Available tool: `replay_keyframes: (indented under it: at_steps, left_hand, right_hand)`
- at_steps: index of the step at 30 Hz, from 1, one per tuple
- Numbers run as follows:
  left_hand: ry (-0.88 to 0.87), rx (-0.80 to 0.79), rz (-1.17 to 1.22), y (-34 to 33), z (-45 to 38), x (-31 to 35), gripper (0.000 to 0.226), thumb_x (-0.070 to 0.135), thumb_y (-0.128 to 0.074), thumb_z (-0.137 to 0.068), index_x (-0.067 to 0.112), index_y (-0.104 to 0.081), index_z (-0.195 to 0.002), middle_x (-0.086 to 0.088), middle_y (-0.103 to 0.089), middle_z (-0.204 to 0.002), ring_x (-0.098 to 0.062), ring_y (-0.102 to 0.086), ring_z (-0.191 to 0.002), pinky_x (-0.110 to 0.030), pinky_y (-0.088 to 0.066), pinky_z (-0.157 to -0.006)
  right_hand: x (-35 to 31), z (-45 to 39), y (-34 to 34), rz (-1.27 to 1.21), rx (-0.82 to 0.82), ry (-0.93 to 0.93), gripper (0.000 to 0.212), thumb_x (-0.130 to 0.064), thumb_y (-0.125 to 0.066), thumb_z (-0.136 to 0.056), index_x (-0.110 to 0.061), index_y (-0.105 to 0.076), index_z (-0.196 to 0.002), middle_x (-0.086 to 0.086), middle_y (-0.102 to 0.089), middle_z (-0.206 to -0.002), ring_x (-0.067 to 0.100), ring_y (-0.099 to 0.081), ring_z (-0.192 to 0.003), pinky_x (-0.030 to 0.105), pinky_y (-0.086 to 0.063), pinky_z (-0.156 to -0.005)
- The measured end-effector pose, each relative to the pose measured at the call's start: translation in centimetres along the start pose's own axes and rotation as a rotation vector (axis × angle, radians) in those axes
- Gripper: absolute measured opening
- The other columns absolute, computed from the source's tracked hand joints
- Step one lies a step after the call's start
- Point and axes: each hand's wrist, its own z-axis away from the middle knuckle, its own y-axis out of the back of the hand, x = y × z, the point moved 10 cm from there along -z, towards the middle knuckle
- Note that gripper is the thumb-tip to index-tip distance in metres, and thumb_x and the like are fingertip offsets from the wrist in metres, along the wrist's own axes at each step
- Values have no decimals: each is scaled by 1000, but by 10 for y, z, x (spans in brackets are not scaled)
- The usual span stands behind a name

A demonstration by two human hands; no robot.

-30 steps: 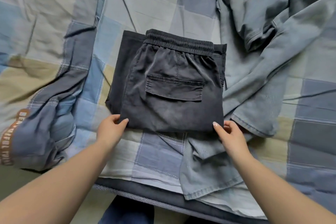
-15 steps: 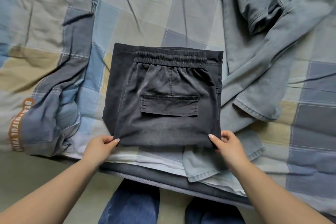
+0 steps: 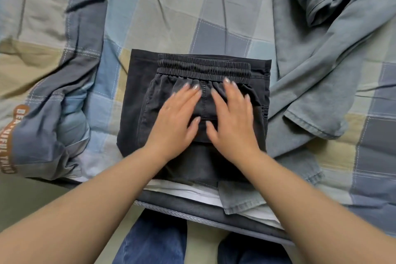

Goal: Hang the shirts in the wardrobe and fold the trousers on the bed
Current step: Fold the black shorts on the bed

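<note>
Dark grey trousers [image 3: 137,96] lie folded into a compact rectangle near the front edge of the bed [image 3: 162,10], elastic waistband on the far side. My left hand [image 3: 177,122] lies flat on top of them with straight, spread fingers. Beside it, thumbs almost touching, my right hand [image 3: 231,118] presses down the same way. Both hands cover the back pocket. A grey-blue shirt [image 3: 310,53] sprawls crumpled to the right of the trousers, its hem reaching under their near right corner.
The bed carries a checked blue, grey and beige cover. A bunched fold of that cover with brown lettering [image 3: 12,135] lies at the left. The mattress edge [image 3: 192,210] runs just below the trousers, with my jeans-clad legs [image 3: 154,242] beneath it.
Both hands let go of the folded trousers' near corners and moved up onto the top of the pile, now lying flat on it. The trousers sit nearer the bed's edge.
</note>
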Motion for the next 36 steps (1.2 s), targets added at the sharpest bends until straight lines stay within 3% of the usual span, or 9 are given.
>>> replay_keyframes:
  at_steps: [4, 8, 13, 18, 20, 22, 26, 31, 36]
  left_hand:
    - [-64, -153, -289, -36, -47, -3, 66, 24, -51, -91, 2, -25, -148, -14, -20, -157, -29, -11, -147, -45, -7, -119]
    - [-109, -221, -576, -50, -56, -50, 81, 55, -39, -91, 7, -14, -152, -11, -9, -160, -26, -4, -148, -43, 0, -118]
    - [69, -213, -629, -44, -39, -87, 88, 65, -23, -89, 6, -6, -152, -11, -2, -161, -24, 2, -148, -45, 1, -119]
    - [487, -108, -394, -15, 2, -116, 83, 51, -36, -94, 1, -2, -151, -18, 4, -159, -30, 4, -148, -51, -3, -118]
    - [372, -66, -376, -15, 15, -97, 75, 39, -41, -96, -2, -8, -150, -21, -1, -159, -33, 1, -147, -53, -2, -118]
    - [99, -51, -394, -24, 22, -60, 68, 31, -44, -95, -4, -19, -147, -24, -13, -156, -36, -9, -146, -57, -8, -116]
    - [-264, -109, -427, -59, 38, -8, 63, 33, -43, -92, 0, -26, -143, -20, -23, -153, -35, -22, -142, -59, -18, -112]
    - [-209, -290, -532, -85, 43, -34, 70, 46, -38, -90, 2, -33, -144, -18, -29, -153, -34, -27, -142, -56, -19, -113]
    - [103, -306, -524, -39, 42, -123, 75, 52, -36, -87, 2, -38, -143, -20, -29, -153, -36, -28, -141, -62, -21, -108]
  right_hand:
    - [9, -45, -37, 356, -168, 220, 69, -37, -43, -90, -8, -24, -149, 12, -12, -159, 26, -6, -147, 51, 1, -116]
    - [42, -53, -50, 497, -182, 346, 74, -60, -37, -89, -16, -28, -149, 12, -18, -158, 26, -15, -146, 54, -7, -116]
    - [75, -45, -51, 485, -192, 156, 82, -66, -27, -88, -17, -14, -152, 6, -8, -160, 21, -6, -148, 54, -4, -116]
    - [119, -37, -24, 328, -167, -319, 83, -59, -34, -92, -8, -6, -151, 12, 0, -160, 26, -1, -147, 52, -4, -118]
    - [94, -27, -22, 306, -131, -244, 86, -50, -44, -91, -2, -4, -150, 15, 2, -159, 27, 1, -147, 54, -1, -117]
    - [54, -13, -16, 243, -32, -85, 87, -41, -53, -86, 2, -10, -149, 19, -6, -158, 31, -4, -147, 57, -3, -116]
    - [15, 29, -18, 146, 63, 71, 78, -33, -50, -82, -1, -20, -147, 21, -18, -155, 31, -13, -145, 60, -10, -114]
    - [24, 67, -72, 299, -203, 211, 70, -35, -65, -79, -14, -44, -141, 15, -31, -153, 29, -29, -142, 56, -22, -111]
    - [59, 70, -74, 303, -306, 129, 64, -49, -45, -88, -18, -40, -144, 11, -26, -155, 27, -25, -143, 48, -21, -114]
